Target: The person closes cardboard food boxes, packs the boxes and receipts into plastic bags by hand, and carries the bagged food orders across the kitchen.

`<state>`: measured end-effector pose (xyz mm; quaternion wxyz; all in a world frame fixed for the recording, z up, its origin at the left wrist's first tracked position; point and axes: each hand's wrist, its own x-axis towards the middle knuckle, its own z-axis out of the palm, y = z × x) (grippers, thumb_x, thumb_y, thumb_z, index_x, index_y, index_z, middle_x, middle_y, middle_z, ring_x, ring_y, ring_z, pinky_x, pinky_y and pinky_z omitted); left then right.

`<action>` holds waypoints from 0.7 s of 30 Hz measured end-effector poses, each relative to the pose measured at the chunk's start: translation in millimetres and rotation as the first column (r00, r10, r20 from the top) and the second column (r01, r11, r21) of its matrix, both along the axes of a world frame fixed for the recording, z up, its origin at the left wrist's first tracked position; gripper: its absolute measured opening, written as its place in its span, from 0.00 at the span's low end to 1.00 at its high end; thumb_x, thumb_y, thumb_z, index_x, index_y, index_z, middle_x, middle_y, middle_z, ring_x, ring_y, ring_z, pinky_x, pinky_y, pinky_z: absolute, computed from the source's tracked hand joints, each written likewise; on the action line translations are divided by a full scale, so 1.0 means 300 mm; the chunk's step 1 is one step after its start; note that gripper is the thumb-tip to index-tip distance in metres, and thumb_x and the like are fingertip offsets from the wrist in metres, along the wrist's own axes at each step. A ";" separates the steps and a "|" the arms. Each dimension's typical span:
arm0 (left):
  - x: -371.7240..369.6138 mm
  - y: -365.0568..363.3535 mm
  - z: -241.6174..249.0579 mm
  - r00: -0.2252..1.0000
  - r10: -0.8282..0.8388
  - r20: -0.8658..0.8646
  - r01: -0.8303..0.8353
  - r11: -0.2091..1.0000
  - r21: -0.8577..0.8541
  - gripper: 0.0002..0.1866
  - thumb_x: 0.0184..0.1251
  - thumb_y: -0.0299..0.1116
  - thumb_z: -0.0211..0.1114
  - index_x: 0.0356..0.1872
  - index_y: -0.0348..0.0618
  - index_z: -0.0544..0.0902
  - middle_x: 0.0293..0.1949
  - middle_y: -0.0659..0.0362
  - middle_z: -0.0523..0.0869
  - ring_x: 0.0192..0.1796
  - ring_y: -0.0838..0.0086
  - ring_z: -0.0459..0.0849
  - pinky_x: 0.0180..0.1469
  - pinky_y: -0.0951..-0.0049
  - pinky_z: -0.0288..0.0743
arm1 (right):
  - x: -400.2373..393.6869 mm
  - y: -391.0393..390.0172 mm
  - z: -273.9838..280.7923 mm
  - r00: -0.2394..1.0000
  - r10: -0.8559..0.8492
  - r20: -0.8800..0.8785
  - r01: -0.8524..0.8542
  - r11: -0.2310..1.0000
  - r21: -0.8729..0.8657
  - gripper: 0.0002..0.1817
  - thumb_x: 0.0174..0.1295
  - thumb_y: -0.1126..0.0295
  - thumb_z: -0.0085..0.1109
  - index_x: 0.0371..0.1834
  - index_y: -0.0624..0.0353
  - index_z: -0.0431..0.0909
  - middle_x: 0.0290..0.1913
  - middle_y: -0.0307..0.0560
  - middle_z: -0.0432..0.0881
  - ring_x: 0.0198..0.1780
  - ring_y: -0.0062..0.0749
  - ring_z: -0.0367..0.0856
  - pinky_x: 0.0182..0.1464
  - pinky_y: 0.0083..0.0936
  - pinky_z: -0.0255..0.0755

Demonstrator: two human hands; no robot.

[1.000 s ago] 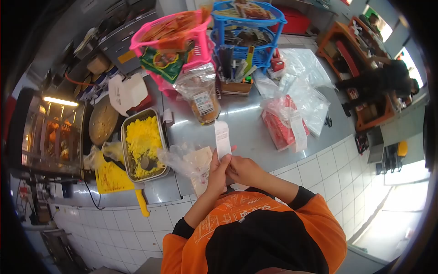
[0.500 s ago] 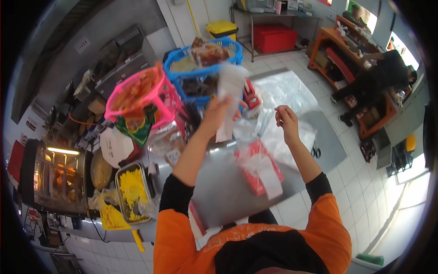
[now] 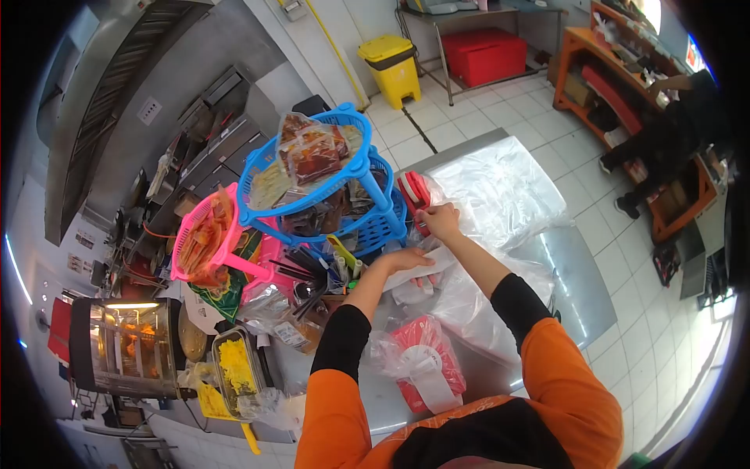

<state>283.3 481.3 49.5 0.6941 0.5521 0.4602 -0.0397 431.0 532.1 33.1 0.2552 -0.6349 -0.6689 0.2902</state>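
My left hand (image 3: 408, 263) is wrapped round a whitish rolled packet (image 3: 439, 263), with fingertips showing on its underside. Close above it, my right hand (image 3: 441, 220) pinches at the lower end of a red tool that looks like a tape dispenser (image 3: 414, 190); what is between the fingers is too small to make out. Clear plastic bags (image 3: 500, 191) lie in a stack to the right of that tool. Nearer my body sits a red pack in clear plastic (image 3: 418, 340) with a white paper strip (image 3: 435, 389) on it.
Blue tiered baskets (image 3: 254, 211) hold bagged food, and a pink basket (image 3: 183, 270) stands left of them. Pens and dark sticks (image 3: 301, 266) stand upright before them. A metal tray (image 3: 221, 383) of yellow food is at the left. One person (image 3: 680, 133) stands by orange shelves.
My left hand has brought the whitish packet down and closer to the table. The right hand has moved left and forward to the red tool. The view has shifted.
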 end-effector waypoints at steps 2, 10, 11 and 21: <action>-0.013 0.010 0.024 0.997 0.077 0.032 -0.076 0.997 -0.013 0.20 0.71 0.41 0.56 0.54 0.35 0.75 0.40 0.50 0.88 0.29 0.69 0.86 0.32 0.73 0.80 | 0.027 -0.041 -0.022 0.980 0.062 -0.186 -0.035 0.989 0.146 0.14 0.59 0.52 0.60 0.33 0.48 0.88 0.36 0.48 0.80 0.50 0.45 0.70 0.55 0.37 0.62; 0.006 -0.012 0.120 0.950 0.143 0.279 -0.073 0.966 -0.248 0.22 0.69 0.37 0.59 0.60 0.36 0.72 0.51 0.48 0.84 0.44 0.65 0.87 0.41 0.68 0.84 | 0.262 -0.596 0.055 0.836 -0.021 -0.549 -0.133 0.962 -0.239 0.14 0.59 0.57 0.63 0.32 0.58 0.87 0.27 0.45 0.80 0.30 0.28 0.78 0.34 0.32 0.75; 0.015 -0.015 0.138 0.935 0.185 0.304 -0.103 0.958 -0.266 0.22 0.69 0.37 0.59 0.60 0.37 0.73 0.51 0.48 0.84 0.46 0.65 0.87 0.42 0.68 0.84 | 0.269 -0.589 0.050 0.824 -0.060 -0.564 -0.142 0.941 -0.307 0.15 0.60 0.57 0.62 0.33 0.59 0.87 0.26 0.44 0.79 0.29 0.26 0.78 0.31 0.30 0.76; 0.033 0.060 0.011 0.881 0.454 0.134 -0.458 0.889 0.000 0.16 0.71 0.44 0.56 0.41 0.42 0.83 0.31 0.60 0.86 0.29 0.75 0.85 0.32 0.76 0.78 | 0.261 -0.609 0.014 0.763 -0.139 -0.631 -0.167 0.901 -0.401 0.16 0.62 0.59 0.59 0.34 0.62 0.86 0.27 0.41 0.82 0.25 0.21 0.78 0.20 0.23 0.78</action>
